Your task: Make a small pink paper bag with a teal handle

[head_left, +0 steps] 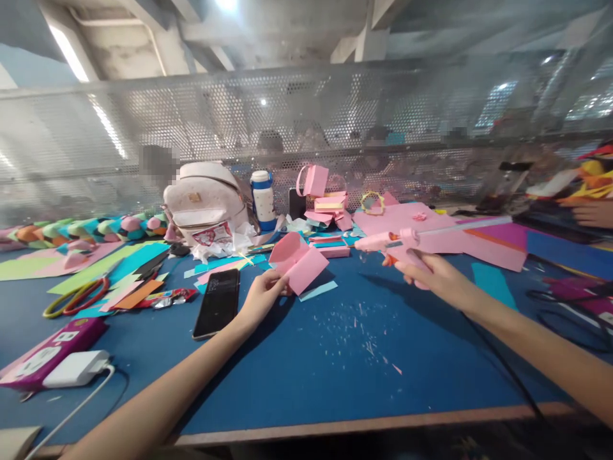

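Observation:
My left hand (pixel 265 292) is closed on a folded pink paper piece (pixel 306 271), its thumb and fingers pinching the lower left edge just above the table. In my right hand (pixel 438 275) is a pink glue gun (pixel 393 245), gripped by its handle with the nozzle pointing left toward the paper. A clear glue stick (pixel 464 226) sticks out of its back, and a dark cord hangs below. The nozzle is apart from the paper. A light blue paper strip (pixel 318 291) lies beside the folded piece.
A phone (pixel 218 303) lies left of my left hand. Farther left are scissors (pixel 79 299) and a purple power strip (pixel 62 351) with a charger. A backpack (pixel 205 198), a bottle (pixel 262 201) and pink paper boxes (pixel 328 204) stand behind. Another person's hand (pixel 594 214) is at right.

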{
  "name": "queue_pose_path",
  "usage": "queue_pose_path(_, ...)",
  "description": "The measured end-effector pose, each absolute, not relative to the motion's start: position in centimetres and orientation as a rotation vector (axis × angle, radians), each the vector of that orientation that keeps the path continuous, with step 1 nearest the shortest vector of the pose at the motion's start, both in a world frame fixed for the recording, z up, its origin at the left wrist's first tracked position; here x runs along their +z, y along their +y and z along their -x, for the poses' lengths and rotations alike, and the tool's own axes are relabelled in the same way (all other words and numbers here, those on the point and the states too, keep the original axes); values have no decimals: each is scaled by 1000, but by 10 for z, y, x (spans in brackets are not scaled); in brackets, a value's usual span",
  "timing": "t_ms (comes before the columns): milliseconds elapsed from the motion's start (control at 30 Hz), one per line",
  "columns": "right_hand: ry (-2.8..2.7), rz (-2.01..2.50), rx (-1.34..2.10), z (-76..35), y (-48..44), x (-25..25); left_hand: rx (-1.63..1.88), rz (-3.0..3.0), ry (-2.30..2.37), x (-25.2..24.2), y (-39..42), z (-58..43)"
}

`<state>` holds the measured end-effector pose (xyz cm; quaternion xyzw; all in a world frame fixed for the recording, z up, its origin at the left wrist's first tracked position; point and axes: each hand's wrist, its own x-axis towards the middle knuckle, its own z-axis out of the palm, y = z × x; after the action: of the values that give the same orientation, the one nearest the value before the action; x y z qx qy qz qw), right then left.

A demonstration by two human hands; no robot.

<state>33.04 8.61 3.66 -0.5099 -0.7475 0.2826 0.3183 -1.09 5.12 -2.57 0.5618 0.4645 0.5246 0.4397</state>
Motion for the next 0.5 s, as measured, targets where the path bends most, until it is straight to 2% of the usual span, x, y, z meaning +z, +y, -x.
queue_pose_path(167, -2102, 1077, 1152, -278, 66, 38, 1293, -1461, 1147, -27, 52, 14)
queue_pose_path(500, -2079, 1049, 1433, -253, 97, 23, 1307, -1594, 1290, -17, 51, 17)
